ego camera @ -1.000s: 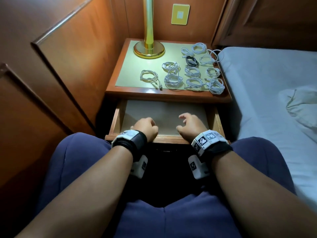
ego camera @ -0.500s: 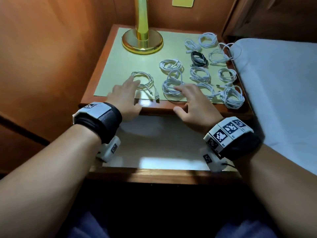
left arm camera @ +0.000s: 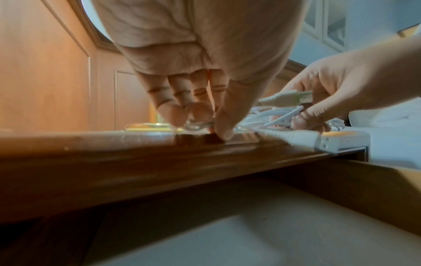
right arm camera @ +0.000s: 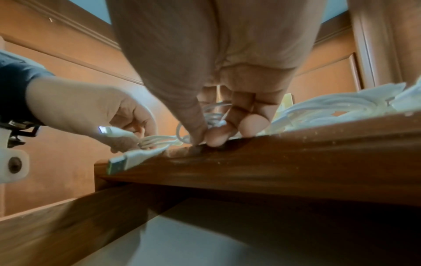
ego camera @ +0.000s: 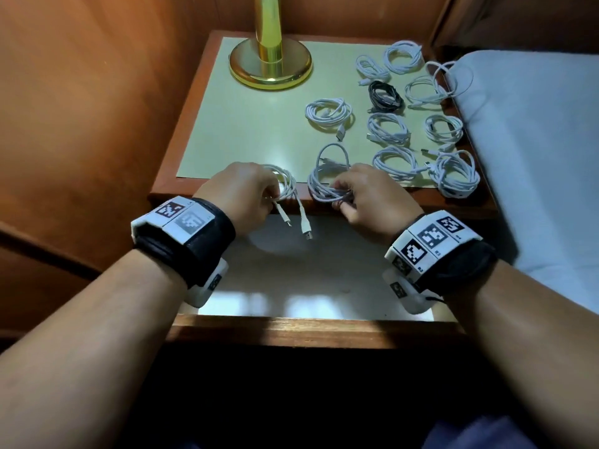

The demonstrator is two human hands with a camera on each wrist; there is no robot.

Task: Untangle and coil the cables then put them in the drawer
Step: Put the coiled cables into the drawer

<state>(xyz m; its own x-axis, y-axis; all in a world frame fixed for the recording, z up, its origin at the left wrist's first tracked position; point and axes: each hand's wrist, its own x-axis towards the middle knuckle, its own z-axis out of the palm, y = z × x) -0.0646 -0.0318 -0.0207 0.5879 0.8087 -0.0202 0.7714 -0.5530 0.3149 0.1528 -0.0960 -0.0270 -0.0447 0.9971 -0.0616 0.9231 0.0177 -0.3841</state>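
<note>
My left hand (ego camera: 249,189) pinches a coiled white cable (ego camera: 288,186) at the nightstand's front edge; its two plug ends (ego camera: 306,226) hang over the open drawer (ego camera: 304,328). The same left hand (left arm camera: 205,115) shows fingers and thumb closed on the coil. My right hand (ego camera: 363,192) pinches a second white coil (ego camera: 324,186) just to the right, also at the edge. From the right wrist, the thumb and fingers of that hand (right arm camera: 212,133) clamp the strands. Several more white coils (ego camera: 393,162) and one black coil (ego camera: 385,97) lie on the nightstand top (ego camera: 240,131).
A brass lamp base (ego camera: 270,64) stands at the back of the nightstand. Wood panelling runs along the left. A bed with a pale sheet (ego camera: 534,163) borders the right side. The drawer's pale floor (ego camera: 311,273) lies under my wrists.
Both hands went from the drawer front up to the nightstand top, and each has taken hold of a white coil and drawn it to the front edge. The head view moved closer.
</note>
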